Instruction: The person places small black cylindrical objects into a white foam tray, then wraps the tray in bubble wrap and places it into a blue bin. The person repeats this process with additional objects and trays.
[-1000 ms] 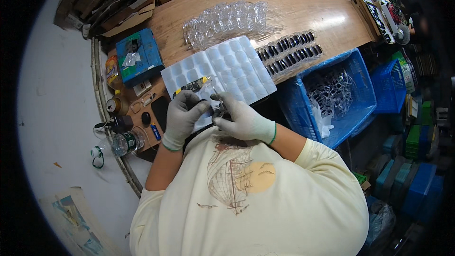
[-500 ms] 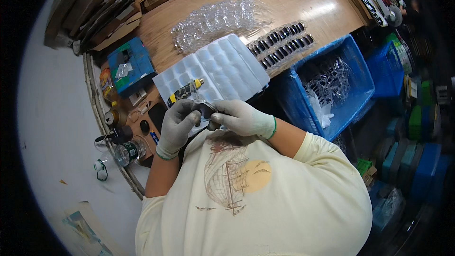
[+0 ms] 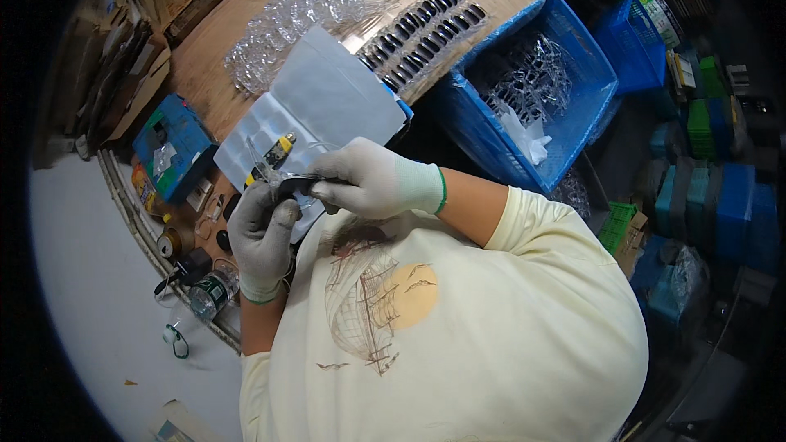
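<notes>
My gloved left hand (image 3: 260,237) and gloved right hand (image 3: 368,180) meet over my lap, both closed on a small clear plastic piece with a dark curved part (image 3: 288,185); its finer shape is partly hidden by fingers. Just beyond them, a yellow-and-black hand tool (image 3: 278,151) rests on a pale dimpled padded sheet (image 3: 323,74). Behind that sit a bundle of clear plastic pieces (image 3: 291,20) and two rows of black-centred clear pieces (image 3: 417,33) on the wooden table (image 3: 205,61).
At right stand blue crates (image 3: 594,90), the nearest with tangled clear plastic inside, and stacked bins (image 3: 720,221). Left are a blue case (image 3: 172,147), a tape roll (image 3: 169,241), a charger, a water bottle (image 3: 209,295) and piled cardboard (image 3: 115,65).
The view has turned, so the table sits higher and further left in frame. Both hands stay together on the piece; my right hand now lies more over the top, fingers reaching leftward.
</notes>
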The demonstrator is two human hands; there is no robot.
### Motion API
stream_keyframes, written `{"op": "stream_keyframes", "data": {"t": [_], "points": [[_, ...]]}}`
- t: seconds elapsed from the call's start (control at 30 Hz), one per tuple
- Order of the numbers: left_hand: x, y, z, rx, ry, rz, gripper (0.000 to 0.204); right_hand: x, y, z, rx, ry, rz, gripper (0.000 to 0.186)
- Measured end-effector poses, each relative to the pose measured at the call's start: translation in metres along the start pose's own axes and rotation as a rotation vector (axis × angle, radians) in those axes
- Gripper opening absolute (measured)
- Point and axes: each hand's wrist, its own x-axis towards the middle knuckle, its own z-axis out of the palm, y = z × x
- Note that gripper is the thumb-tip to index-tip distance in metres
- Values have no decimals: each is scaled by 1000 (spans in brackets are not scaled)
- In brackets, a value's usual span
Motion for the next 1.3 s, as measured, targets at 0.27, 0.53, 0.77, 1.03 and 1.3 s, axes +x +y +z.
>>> {"op": "stream_keyframes", "data": {"t": [0.27, 0.53, 0.77, 1.03, 1.3], "points": [[26, 16, 29, 363, 43, 115, 9, 1, -25, -20, -299, 91, 70, 21], [71, -2, 35, 272, -57, 48, 13, 15, -4, -69, -304, 18, 36, 16], [86, -91, -44, 1062, 66, -362, 53, 23, 103, -237, -822, 502, -16, 21], [88, -114, -41, 1245, 31, -516, 53, 25, 328, -421, -1043, 493, 837, 53], [89, -113, -49, 1239, 4, -482, 41, 43, 230, -336, -1021, 731, 415, 42]]}}
